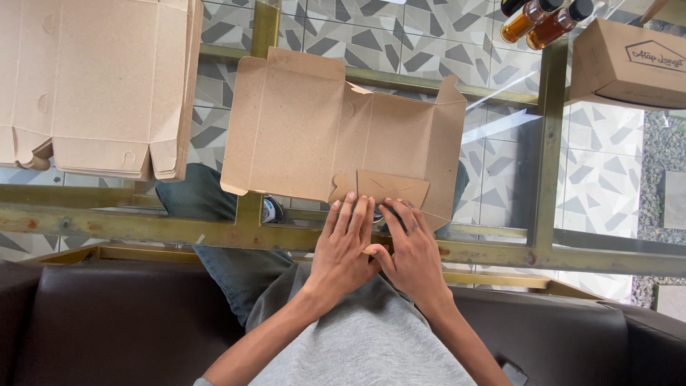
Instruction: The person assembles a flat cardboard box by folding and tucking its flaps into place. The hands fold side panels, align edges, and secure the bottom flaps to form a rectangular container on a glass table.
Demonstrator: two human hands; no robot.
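— Box (336,132) is only partly made. It lies mostly flat on the glass worktop (500,186), just past both hands.
— And the hands?
— Left hand (343,250) lies open, fingers flat on the near flap (391,187). Right hand (414,254) presses there too. Sides aren't up yet.
— Room?
— Flat boxes (93,86) far left, bottles (543,21) far right. Worktop edge is close.

A single view comes from a camera worn on the head, looking almost straight down over the person's own chest and lap. It sits close above the glass worktop (500,121), whose near metal rail crosses the picture from left to right. Through the glass the patterned floor (607,186) shows below. The dark sofa (107,322) fills the bottom edge. No second view overlaps it.
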